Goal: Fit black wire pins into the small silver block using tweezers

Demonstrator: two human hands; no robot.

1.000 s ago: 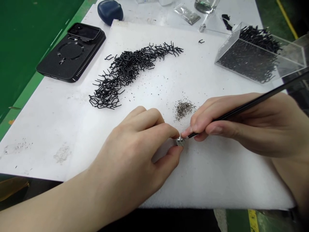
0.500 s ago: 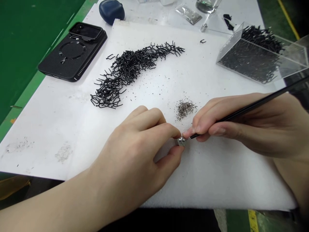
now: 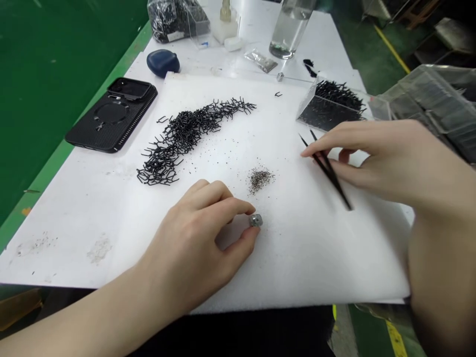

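White table (image 3: 297,29) over green floor (image 3: 44,99). On the table, a foam sheet (image 3: 308,267), speckled with dark grit. Past its far edge, a water glass (image 3: 290,29), a bag of black pieces (image 3: 174,20) and a blue case (image 3: 162,63). Near its left edge, a phone (image 3: 111,121) in a black case. At its far right, a clear box (image 3: 327,111) holding black staples. Mid-sheet, a long curved pile of staples (image 3: 178,139), and nearer the hands, a small heap of grey grit (image 3: 260,179).

Right hand (image 3: 375,158) well apart from the left, fingers closed around black tweezers (image 3: 330,176), tips slightly parted, aimed toward the box and touching nothing. Left hand (image 3: 186,238) low over the foam, clenched in a pinch, thumb and fingers gripping a small metal part (image 3: 255,220), just beside the thumb tip and near the grit.

Just changed: tweezers off the metal part, right hand drawn back to the right. Left hand's pinch unchanged, so the metal part held by that hand alone.
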